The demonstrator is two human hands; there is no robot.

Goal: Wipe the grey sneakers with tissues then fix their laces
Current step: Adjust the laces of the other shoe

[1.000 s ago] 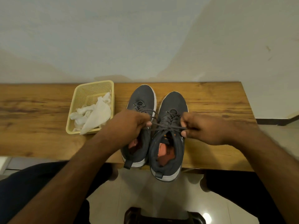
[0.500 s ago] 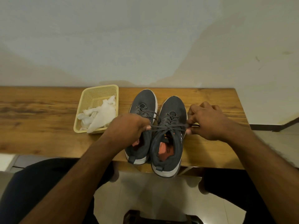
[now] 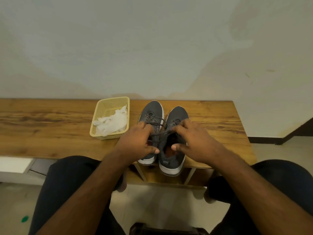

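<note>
A: Entry, fingers first. What did the left hand (image 3: 137, 143) do?

B: Its fingertips were bent down onto the laces (image 3: 156, 122) of the left sneaker (image 3: 151, 110), just left of frame centre. The thumb lay stretched toward the middle, near the heel openings. Whether the fingers actually pinched a lace or only pressed on it, I could not tell.

A: And the right hand (image 3: 194, 140)?

B: Fingers curled over the lacing of the right sneaker (image 3: 177, 114), thumb pointing left over the shoe's opening. A grey lace strand ran taut from under those fingers across to the left hand. The grip itself was hidden under the knuckles, so again: cannot tell.

A: Position of the pair?

B: Side by side at frame centre on the wooden bench (image 3: 50, 126), toes toward the wall (image 3: 152, 48) at the top, touching or nearly so along their inner sides. White-soled heels stuck out past the near bench edge. Orange lining showed inside both.

A: Anything outward of that?

B: A pale yellow basket (image 3: 108, 103) sat just left of the sneakers, apart from them, with crumpled white tissues (image 3: 112, 123) heaped in its near half. Both forearms entered from the lower corners. Dark trousers (image 3: 67, 180) covered the knees at lower left and right, tiled floor (image 3: 157, 204) between them.
</note>
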